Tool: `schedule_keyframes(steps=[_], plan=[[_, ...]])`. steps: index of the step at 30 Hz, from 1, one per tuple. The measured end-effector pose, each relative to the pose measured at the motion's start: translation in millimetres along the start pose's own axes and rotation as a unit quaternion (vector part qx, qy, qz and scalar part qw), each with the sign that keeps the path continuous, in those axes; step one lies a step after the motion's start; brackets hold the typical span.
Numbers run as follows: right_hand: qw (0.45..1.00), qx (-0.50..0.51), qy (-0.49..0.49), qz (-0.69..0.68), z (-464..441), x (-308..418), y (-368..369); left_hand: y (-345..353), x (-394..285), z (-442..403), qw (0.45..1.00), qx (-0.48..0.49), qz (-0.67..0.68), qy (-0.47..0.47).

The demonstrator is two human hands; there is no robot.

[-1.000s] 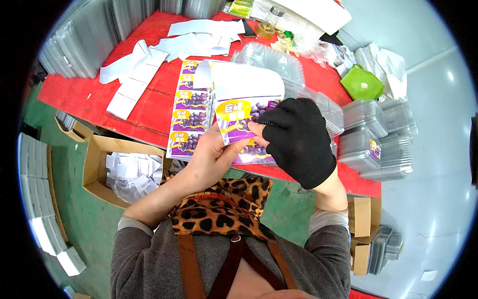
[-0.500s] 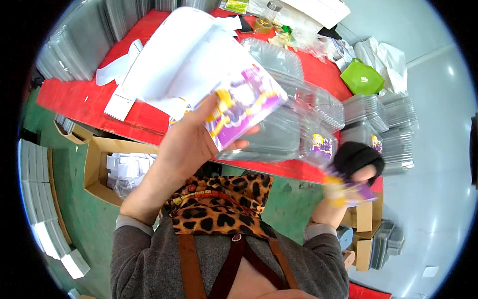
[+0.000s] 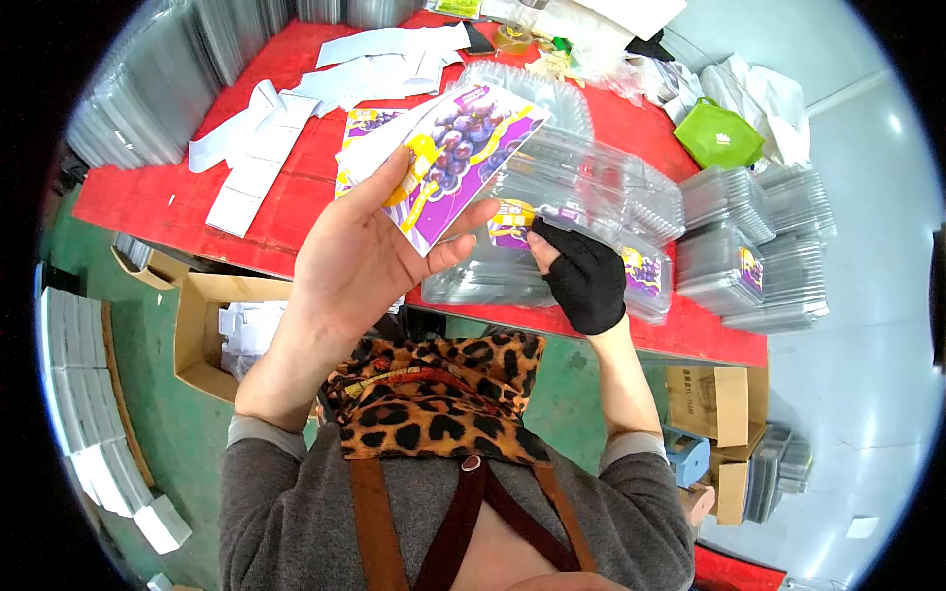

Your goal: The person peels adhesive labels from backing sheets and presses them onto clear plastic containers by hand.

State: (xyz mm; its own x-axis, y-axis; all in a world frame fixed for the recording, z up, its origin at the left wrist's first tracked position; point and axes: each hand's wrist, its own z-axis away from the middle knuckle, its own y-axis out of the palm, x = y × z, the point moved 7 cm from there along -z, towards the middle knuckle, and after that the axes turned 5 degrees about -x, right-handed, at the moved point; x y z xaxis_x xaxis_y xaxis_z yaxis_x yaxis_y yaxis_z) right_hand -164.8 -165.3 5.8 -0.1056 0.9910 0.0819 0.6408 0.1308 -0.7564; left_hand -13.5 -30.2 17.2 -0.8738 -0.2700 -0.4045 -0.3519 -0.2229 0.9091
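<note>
My left hand point(image 3: 345, 251) is closed on a grape label sheet point(image 3: 468, 163), white, purple and yellow with printed grapes, pinched at its lower left edge. My right hand point(image 3: 589, 278), in a black fingerless glove, pinches a smaller purple and yellow label point(image 3: 511, 223) just right of the sheet. Below both labels lie clear plastic containers point(image 3: 493, 281) on the red table. Another printed sheet point(image 3: 370, 120) is partly hidden behind the one in my left hand. One container point(image 3: 645, 276) near my right hand carries a similar label.
White paper strips point(image 3: 384, 74) lie on the red table point(image 3: 296, 187). Stacked clear containers point(image 3: 724, 207) stand at the right, by a green bag point(image 3: 717, 135). Tall plastic stacks point(image 3: 148, 98) line the back left. A cardboard box point(image 3: 202, 335) of white pieces sits below.
My right hand has moved left and up from the table's right edge to beside the sheet, with a label in it. The large white sheet above my left hand no longer shows, revealing paper strips.
</note>
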Motion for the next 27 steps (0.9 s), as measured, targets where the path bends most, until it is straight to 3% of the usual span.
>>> schedule_keyframes(steps=[11, 17, 20, 27], plan=[[0.988, 0.099, 0.086, -0.078, 0, -10, 14, -3, 1, -3, 1.0, 0.004, -0.002, -0.011], [0.974, 0.185, 0.126, -0.045, -12, -3, 24, -4, 3, -2, 1.0, 0.002, 0.006, -0.017], [0.98, 0.136, 0.073, -0.127, -13, 13, 28, -4, 4, -1, 1.0, 0.0, 0.005, -0.017], [0.987, 0.124, 0.082, -0.064, -5, 19, 26, -8, 6, 1, 1.0, -0.02, -0.009, -0.017]])
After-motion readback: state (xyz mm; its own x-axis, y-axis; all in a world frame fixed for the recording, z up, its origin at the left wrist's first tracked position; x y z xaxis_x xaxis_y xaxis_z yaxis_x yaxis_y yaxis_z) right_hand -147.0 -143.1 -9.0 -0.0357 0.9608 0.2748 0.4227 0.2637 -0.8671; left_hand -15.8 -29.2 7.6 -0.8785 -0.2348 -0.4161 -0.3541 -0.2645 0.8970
